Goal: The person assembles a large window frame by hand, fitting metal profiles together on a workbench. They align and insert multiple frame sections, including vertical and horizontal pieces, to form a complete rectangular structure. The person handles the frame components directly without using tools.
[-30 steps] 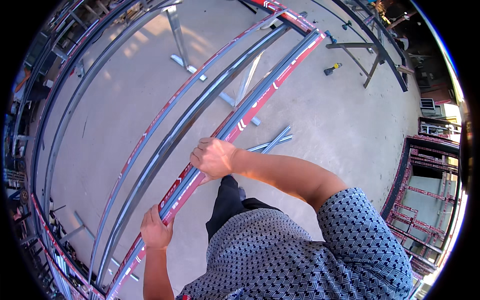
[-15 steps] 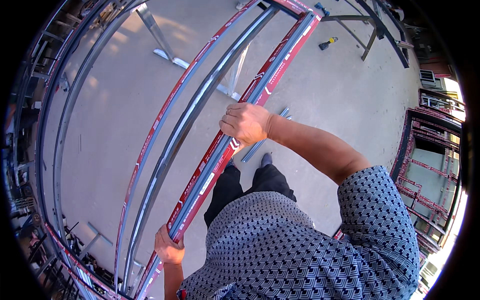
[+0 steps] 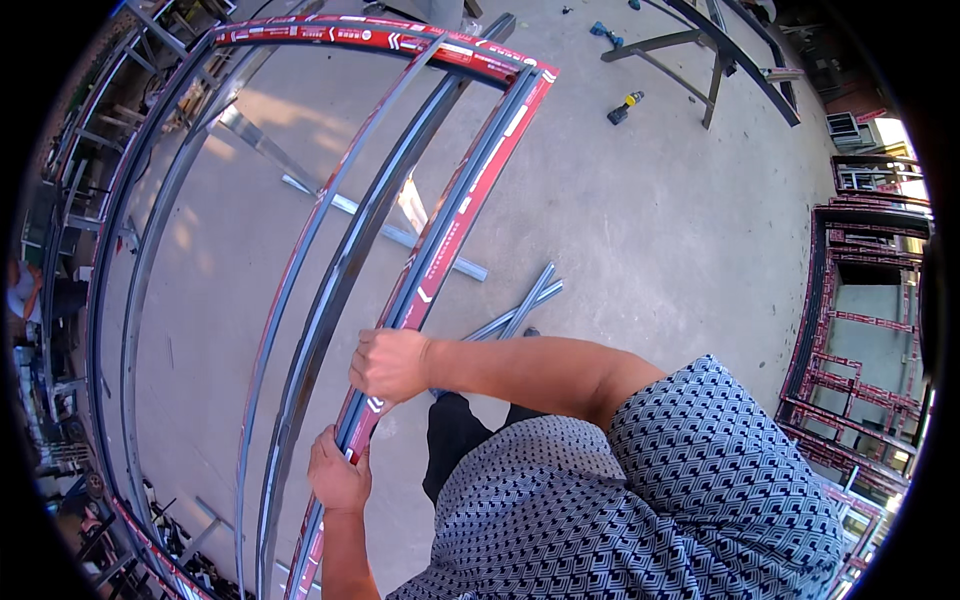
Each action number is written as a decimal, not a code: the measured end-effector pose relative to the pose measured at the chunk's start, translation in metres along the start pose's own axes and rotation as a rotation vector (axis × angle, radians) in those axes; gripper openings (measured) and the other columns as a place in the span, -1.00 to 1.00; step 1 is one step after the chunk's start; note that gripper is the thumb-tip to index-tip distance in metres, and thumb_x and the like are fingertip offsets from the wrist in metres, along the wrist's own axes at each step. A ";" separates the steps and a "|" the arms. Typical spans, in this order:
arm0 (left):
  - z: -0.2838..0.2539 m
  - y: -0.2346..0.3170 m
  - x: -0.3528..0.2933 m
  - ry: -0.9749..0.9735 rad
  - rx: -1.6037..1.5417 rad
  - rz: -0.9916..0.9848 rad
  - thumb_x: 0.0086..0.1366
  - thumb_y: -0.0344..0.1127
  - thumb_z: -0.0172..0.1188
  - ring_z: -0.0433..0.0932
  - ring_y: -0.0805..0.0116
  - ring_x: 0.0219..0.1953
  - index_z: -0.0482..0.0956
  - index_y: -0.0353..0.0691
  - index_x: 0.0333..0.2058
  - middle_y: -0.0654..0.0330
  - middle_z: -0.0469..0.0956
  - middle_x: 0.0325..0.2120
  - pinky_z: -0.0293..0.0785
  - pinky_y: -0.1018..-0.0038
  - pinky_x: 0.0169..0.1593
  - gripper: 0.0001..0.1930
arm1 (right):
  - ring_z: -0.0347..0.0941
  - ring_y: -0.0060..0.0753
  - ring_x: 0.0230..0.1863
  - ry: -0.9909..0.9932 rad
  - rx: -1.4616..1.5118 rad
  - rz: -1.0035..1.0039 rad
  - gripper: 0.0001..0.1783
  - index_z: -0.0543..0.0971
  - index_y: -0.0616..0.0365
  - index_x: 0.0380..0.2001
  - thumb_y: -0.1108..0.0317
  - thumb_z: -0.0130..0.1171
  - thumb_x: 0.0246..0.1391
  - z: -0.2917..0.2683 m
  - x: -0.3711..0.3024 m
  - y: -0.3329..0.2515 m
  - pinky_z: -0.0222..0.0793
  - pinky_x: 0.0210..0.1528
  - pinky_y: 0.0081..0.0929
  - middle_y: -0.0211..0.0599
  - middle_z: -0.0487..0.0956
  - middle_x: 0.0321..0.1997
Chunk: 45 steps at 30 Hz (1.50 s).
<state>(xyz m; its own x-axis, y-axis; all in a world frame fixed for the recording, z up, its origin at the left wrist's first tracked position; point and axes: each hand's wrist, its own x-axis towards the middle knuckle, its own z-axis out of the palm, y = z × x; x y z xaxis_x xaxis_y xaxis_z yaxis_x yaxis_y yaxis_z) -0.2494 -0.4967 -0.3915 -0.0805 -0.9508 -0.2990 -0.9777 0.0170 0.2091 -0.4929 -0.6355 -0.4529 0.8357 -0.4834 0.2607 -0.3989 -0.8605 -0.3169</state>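
A large window frame (image 3: 445, 240), dark grey with red printed protective film, lies tilted across the left half of the view. My right hand (image 3: 390, 365) is closed over its near long bar, fingers curled over the far edge. Lower on the same bar, close to the right hand, my left hand (image 3: 338, 475) grips with its thumb on the near side. A thinner crossbar (image 3: 290, 275) of the frame runs alongside. Between the two, a dark metal beam (image 3: 345, 255) passes below the frame and pokes out past its far end.
Crossed metal strips (image 3: 535, 300) lie on the floor by my feet. A yellow-and-dark power drill (image 3: 624, 109) and a metal stand (image 3: 690, 55) are farther off. More film-wrapped frames (image 3: 818, 320) stand at right. Someone (image 3: 25, 290) is at the far left edge.
My right hand has come down along the bar, close to my left hand, which stays gripping. The view has shifted, so the frame's far end now shows more fully.
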 end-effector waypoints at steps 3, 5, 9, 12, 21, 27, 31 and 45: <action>0.002 -0.004 -0.004 0.028 0.026 0.023 0.14 -0.32 0.57 0.63 -0.26 0.04 0.46 -0.31 0.23 -0.14 0.63 0.01 0.58 -0.02 0.12 -0.30 | 0.66 -0.22 -0.30 -0.019 0.047 0.016 -0.38 0.68 0.15 -0.40 -0.24 0.55 -0.15 -0.003 -0.001 -0.004 0.49 -0.07 -0.32 -0.34 0.67 -0.43; 0.006 -0.007 -0.005 0.044 0.047 0.029 0.13 -0.33 0.57 0.63 -0.29 0.03 0.47 -0.31 0.22 -0.14 0.64 0.02 0.58 -0.03 0.13 -0.30 | 0.67 -0.23 -0.29 -0.024 0.083 0.016 -0.38 0.69 0.15 -0.40 -0.23 0.57 -0.15 -0.005 -0.002 -0.004 0.46 -0.03 -0.31 -0.34 0.69 -0.42; 0.013 -0.010 -0.008 0.103 0.054 0.063 0.11 -0.32 0.57 0.66 -0.32 0.00 0.50 -0.34 0.20 -0.16 0.66 0.01 0.62 -0.03 0.10 -0.31 | 0.70 -0.14 -0.14 -0.007 0.091 0.084 -0.34 0.71 0.18 -0.30 -0.24 0.59 -0.16 -0.031 -0.035 0.051 0.31 0.52 -0.06 -0.27 0.73 -0.31; 0.017 -0.014 -0.006 0.118 0.036 0.086 0.13 -0.30 0.57 0.69 -0.32 -0.04 0.51 -0.35 0.20 -0.18 0.67 -0.02 0.66 -0.01 0.06 -0.32 | 0.64 -0.07 0.16 -0.094 0.104 0.116 -0.19 0.71 0.23 -0.13 -0.38 0.48 -0.04 -0.085 -0.080 0.139 -0.08 0.74 0.08 -0.13 0.73 -0.08; 0.013 -0.009 -0.003 0.109 0.060 0.067 0.17 -0.21 0.57 0.71 -0.32 -0.06 0.53 -0.39 0.19 -0.21 0.69 -0.04 0.68 0.01 0.06 -0.32 | 0.55 -0.03 0.27 0.543 -0.399 0.518 -0.12 0.74 0.25 -0.03 -0.36 -0.28 0.55 -0.173 -0.110 0.274 0.23 0.56 -0.07 -0.04 0.71 0.04; 0.020 -0.018 -0.002 0.150 0.065 0.113 0.16 -0.15 0.58 0.71 -0.25 -0.12 0.54 -0.41 0.17 -0.16 0.70 -0.11 0.70 0.05 -0.01 -0.31 | 0.38 -0.16 0.55 -0.292 -0.211 0.604 0.01 0.74 0.08 0.19 -0.39 -0.61 0.56 -0.135 -0.106 0.236 -0.08 0.75 -0.09 -0.13 0.64 0.38; 0.021 -0.024 -0.004 0.136 0.052 0.077 0.10 -0.23 0.61 0.70 -0.23 -0.11 0.54 -0.41 0.18 -0.15 0.69 -0.08 0.69 0.05 0.02 -0.29 | 0.40 -0.12 0.54 -0.009 -0.374 0.694 -0.09 0.69 0.01 0.27 -0.33 -0.55 0.59 -0.169 -0.087 0.265 -0.08 0.75 -0.09 -0.13 0.64 0.37; 0.023 -0.083 -0.002 0.102 0.051 0.056 0.05 -0.27 0.65 0.70 -0.24 0.01 0.53 -0.41 0.19 -0.16 0.69 -0.01 0.67 0.06 0.15 -0.24 | 0.67 0.02 -0.18 -0.065 -0.078 0.406 -0.35 0.76 0.21 -0.39 -0.10 -0.06 0.46 -0.079 -0.062 0.188 0.54 0.10 -0.10 -0.13 0.71 -0.39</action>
<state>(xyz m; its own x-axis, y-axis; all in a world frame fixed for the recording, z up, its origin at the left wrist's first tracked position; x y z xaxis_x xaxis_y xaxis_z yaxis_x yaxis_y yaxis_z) -0.1722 -0.4890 -0.4301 -0.1174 -0.9745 -0.1914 -0.9811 0.0839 0.1745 -0.6495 -0.7803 -0.4569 0.6259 -0.7768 0.0699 -0.7261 -0.6131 -0.3114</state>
